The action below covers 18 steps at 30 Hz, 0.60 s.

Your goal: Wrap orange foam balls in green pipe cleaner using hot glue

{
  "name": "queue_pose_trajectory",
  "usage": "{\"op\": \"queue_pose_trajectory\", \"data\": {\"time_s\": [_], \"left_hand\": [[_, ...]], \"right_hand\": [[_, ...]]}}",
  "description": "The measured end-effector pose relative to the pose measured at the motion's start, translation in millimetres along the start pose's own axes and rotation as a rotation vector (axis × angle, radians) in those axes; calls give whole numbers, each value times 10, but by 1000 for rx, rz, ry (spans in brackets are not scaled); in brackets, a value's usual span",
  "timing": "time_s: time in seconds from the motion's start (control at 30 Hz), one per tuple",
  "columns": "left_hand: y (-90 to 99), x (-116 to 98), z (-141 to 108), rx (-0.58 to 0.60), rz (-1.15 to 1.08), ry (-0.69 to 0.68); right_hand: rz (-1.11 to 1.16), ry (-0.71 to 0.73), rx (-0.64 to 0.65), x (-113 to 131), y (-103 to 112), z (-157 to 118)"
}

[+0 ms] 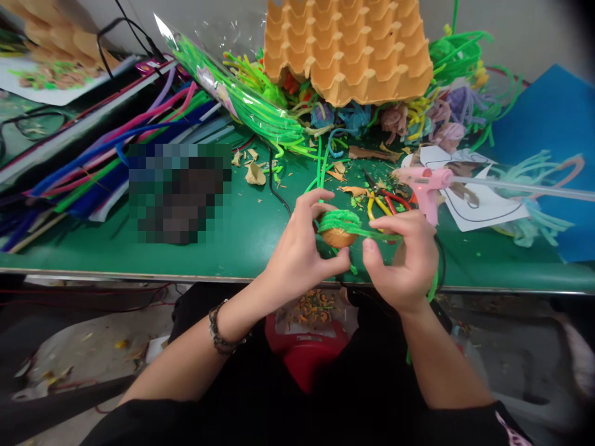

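My left hand is closed around a small rounded tan piece, whose upper part is wrapped in bright green pipe cleaner. A strand stretches from it toward my right hand, where thumb and fingers pinch it. More of the green strand hangs below my right palm. Just beyond the hands lie pliers with yellow handles and a red-handled tool. A pink glue gun with a long clear glue stick is behind my right hand.
An orange egg tray sits over bundled pipe cleaners at the back. Bagged green pipe cleaners and coloured bundles lie left, beside a blurred-out patch. Paper cutouts and a blue sheet are right. Torn scraps litter the green table.
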State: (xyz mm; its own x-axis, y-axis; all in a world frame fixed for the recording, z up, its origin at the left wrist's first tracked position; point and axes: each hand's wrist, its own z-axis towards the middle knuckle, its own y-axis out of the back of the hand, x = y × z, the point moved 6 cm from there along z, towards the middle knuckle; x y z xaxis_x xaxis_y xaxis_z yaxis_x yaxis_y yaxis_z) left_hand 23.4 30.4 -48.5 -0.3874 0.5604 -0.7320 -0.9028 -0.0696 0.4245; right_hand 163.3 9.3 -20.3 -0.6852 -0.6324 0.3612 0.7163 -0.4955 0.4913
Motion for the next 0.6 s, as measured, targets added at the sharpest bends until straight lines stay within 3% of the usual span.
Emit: {"op": "queue_pose_trajectory", "data": {"time_s": [0.33,0.6], "left_hand": [[2,31,29,31,-147,78],[10,4,23,20,-93,-23]], "right_hand": [[-25,122,14,1,61,6],[-57,145,20,58,65,3]]}}
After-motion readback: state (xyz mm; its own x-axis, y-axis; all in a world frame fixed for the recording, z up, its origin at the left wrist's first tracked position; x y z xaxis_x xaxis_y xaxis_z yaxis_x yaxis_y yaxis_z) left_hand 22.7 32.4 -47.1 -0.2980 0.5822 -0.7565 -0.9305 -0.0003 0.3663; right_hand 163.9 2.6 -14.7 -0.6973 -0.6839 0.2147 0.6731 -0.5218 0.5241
